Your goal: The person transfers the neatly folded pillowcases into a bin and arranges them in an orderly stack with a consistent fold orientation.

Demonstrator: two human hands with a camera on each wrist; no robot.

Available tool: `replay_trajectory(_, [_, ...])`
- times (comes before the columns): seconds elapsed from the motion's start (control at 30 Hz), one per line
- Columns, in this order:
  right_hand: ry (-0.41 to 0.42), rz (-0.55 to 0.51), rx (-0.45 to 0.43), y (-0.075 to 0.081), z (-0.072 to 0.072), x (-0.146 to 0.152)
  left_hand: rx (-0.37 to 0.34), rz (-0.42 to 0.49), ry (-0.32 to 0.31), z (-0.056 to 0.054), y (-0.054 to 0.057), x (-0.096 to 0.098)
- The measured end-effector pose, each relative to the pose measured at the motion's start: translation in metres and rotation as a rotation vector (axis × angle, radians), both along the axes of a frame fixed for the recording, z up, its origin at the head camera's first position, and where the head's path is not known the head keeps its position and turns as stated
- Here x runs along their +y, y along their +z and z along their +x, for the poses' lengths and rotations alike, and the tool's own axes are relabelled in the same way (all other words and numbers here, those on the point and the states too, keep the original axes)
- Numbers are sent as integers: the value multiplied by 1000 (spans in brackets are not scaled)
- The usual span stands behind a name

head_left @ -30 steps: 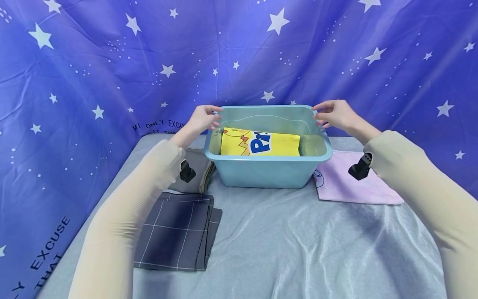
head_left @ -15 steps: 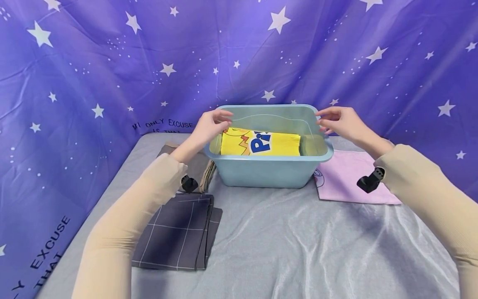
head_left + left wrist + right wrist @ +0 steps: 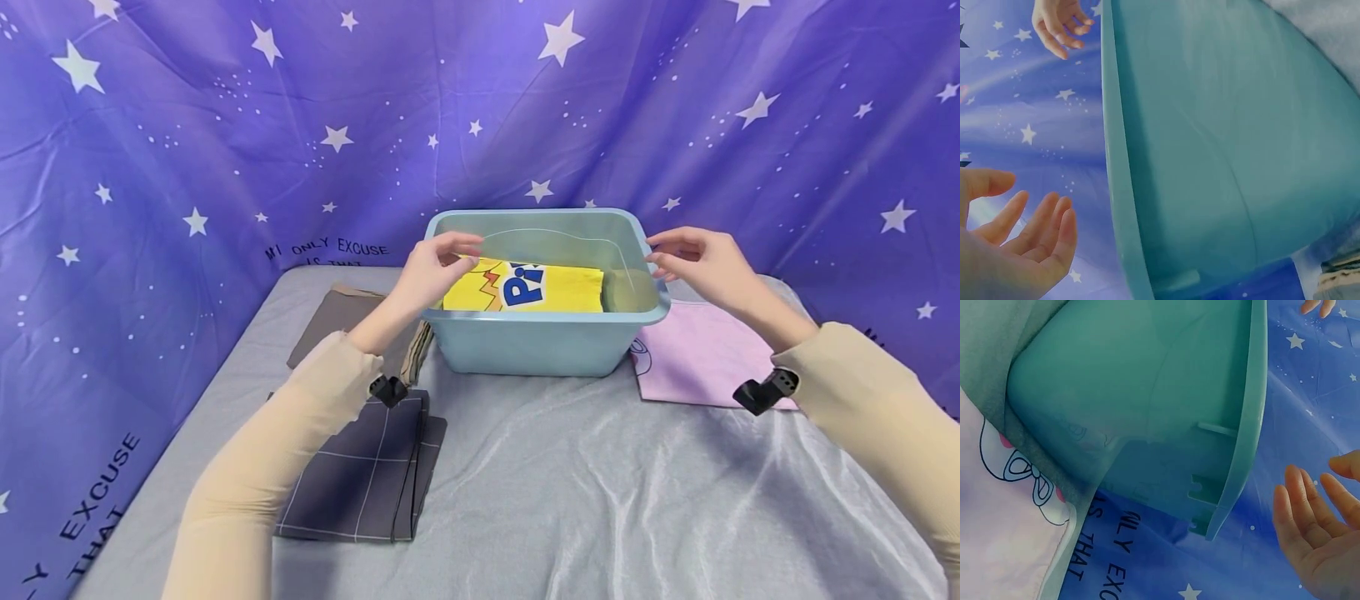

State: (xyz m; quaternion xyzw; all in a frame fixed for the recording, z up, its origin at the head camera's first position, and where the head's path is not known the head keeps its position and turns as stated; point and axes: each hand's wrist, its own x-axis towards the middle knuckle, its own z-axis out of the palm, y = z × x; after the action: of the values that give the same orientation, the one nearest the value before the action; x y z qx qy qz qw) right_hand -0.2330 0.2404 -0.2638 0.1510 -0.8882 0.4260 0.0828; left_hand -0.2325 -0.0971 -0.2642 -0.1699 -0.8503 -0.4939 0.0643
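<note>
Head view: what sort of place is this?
Likely a makeshift indoor setup: a star-printed blue-purple fabric backdrop hangs behind a spread grey velvety cloth, on which stands a rectangular light-blue plastic bin holding a folded yellow printed cloth.

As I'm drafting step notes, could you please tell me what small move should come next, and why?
Probably lower the right hand toward the pink cloth: its wrist view shows it open and holding nothing, and the pink cloth lies outside the blue bin, which has a yellow cloth inside.
</note>
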Motion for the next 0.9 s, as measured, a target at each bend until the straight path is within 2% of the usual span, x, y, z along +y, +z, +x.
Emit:
replay_trajectory(0.4, [-10, -48, 30, -10, 18, 9, 58, 64, -60, 18, -15, 10])
replay_trajectory(0.63, [0, -90, 63, -17, 30, 20, 63, 146, -110, 30, -26, 24])
replay_trajectory(0.9, [-50, -82, 88, -27, 42, 34, 81, 179, -149, 42, -41, 42])
